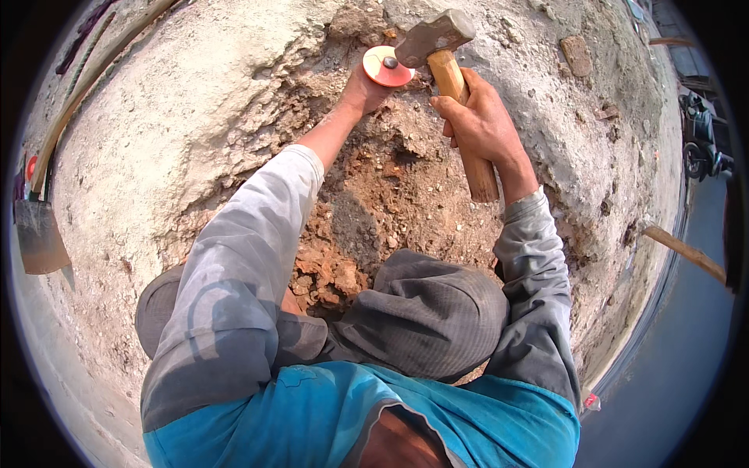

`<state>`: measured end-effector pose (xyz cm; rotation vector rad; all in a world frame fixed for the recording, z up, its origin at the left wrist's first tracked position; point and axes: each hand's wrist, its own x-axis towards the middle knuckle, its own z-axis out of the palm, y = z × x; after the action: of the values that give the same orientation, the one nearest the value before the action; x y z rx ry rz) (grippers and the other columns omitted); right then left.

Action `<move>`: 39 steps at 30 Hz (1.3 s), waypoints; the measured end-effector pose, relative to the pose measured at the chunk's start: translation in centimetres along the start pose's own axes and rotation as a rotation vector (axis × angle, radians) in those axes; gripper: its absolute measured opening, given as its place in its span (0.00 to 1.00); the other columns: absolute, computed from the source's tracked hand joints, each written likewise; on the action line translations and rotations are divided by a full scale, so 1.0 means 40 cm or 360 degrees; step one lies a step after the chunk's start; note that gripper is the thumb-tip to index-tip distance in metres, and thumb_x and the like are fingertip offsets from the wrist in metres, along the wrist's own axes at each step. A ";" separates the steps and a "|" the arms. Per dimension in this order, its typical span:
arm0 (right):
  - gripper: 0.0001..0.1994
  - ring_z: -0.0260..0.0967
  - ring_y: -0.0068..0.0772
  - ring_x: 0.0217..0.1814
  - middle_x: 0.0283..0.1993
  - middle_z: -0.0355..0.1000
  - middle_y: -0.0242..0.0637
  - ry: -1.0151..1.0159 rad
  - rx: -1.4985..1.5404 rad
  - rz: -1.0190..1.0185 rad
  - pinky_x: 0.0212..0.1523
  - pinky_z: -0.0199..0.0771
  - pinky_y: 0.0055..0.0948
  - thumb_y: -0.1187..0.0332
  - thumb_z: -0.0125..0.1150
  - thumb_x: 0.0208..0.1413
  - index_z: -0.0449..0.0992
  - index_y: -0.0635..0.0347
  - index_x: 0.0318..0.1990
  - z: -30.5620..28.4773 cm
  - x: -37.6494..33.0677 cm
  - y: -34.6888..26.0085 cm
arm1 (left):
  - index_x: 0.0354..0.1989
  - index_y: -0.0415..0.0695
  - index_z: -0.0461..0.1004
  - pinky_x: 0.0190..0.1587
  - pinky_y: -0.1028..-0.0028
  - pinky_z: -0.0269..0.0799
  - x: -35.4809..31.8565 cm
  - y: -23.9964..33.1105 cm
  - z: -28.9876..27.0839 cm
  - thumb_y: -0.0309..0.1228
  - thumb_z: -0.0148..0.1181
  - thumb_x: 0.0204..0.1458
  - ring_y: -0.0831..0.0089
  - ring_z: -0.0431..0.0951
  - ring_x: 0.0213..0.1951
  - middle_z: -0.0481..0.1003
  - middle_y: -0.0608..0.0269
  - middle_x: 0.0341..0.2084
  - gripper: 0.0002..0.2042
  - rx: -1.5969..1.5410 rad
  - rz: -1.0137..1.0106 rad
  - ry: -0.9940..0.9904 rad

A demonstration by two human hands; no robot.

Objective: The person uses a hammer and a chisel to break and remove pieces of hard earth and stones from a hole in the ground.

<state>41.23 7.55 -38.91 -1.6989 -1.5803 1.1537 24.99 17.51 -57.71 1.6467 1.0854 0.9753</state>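
Wrapped round the shaft below a round red-and-cream hand guard, my left hand [363, 93] grips a chisel [389, 64], seen end-on with its dark struck head facing up. The guard hides some of my fingers, and the chisel's tip is out of sight. My right hand [490, 123] is closed round the wooden handle of a club hammer [437, 37]. The grey hammer head is up and to the right of the chisel and overlaps the guard's edge in this view; the gap between them I cannot judge. Below both hands lies a dug-out hollow of brown, broken earth [406, 191].
Pale, crusted ground [179, 101] surrounds the hollow. Reddish clods [331, 269] lie by my bent legs. A shovel [43, 238] is at the far left, near a long wooden pole [86, 82]. On the right are a flat stone [576, 56], a wooden handle [686, 253] and a motorcycle [700, 139].
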 end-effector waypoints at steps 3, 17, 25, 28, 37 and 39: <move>0.21 0.69 0.20 0.22 0.26 0.70 0.31 0.0174 0.0094 -0.0152 0.23 0.73 0.24 0.65 0.63 0.58 0.69 0.69 0.54 -0.058 -0.034 -0.097 | 0.56 0.45 0.70 0.55 0.68 0.74 -0.007 -0.059 -0.020 0.36 0.75 0.45 0.70 0.76 0.52 0.76 0.63 0.50 0.29 0.0076 0.0045 -0.0168; 0.21 0.73 0.26 0.23 0.29 0.73 0.38 0.0004 0.0159 0.0097 0.25 0.76 0.31 0.62 0.60 0.58 0.67 0.70 0.52 0.029 -0.031 0.046 | 0.55 0.45 0.70 0.41 0.74 0.74 -0.022 -0.081 0.004 0.33 0.71 0.48 0.75 0.77 0.41 0.78 0.65 0.41 0.25 -0.0144 -0.0005 -0.0157; 0.11 0.68 0.21 0.20 0.24 0.68 0.31 0.1018 0.0316 -0.1013 0.21 0.75 0.22 0.66 0.57 0.61 0.68 0.63 0.44 -0.073 0.034 -0.282 | 0.49 0.45 0.74 0.25 0.80 0.72 0.005 -0.156 0.039 0.35 0.69 0.53 0.81 0.79 0.30 0.81 0.69 0.34 0.17 -0.0120 0.0180 -0.0112; 0.15 0.69 0.21 0.20 0.25 0.69 0.31 0.0678 -0.0089 -0.0779 0.22 0.75 0.23 0.64 0.59 0.60 0.68 0.64 0.48 0.008 0.092 -0.064 | 0.50 0.46 0.74 0.24 0.80 0.71 -0.016 -0.148 0.001 0.36 0.72 0.50 0.83 0.77 0.28 0.80 0.70 0.34 0.21 0.0109 0.0380 -0.0024; 0.16 0.72 0.23 0.21 0.25 0.72 0.32 0.0234 0.0144 -0.0114 0.21 0.75 0.26 0.62 0.61 0.60 0.72 0.66 0.46 -0.018 0.014 -0.079 | 0.50 0.47 0.76 0.37 0.75 0.77 -0.039 -0.138 -0.023 0.32 0.71 0.50 0.77 0.78 0.40 0.80 0.66 0.42 0.18 -0.0915 -0.0300 -0.0187; 0.12 0.70 0.21 0.21 0.25 0.70 0.31 0.0565 0.0175 -0.0446 0.22 0.74 0.23 0.64 0.58 0.62 0.69 0.63 0.46 -0.036 0.042 -0.203 | 0.53 0.48 0.74 0.45 0.72 0.79 -0.053 -0.146 -0.029 0.32 0.70 0.50 0.73 0.78 0.47 0.78 0.64 0.48 0.21 -0.0664 -0.0276 -0.0104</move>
<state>38.26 10.73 -31.72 -1.4586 -1.4455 0.7383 21.95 17.00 -63.21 1.2172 0.8920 0.9519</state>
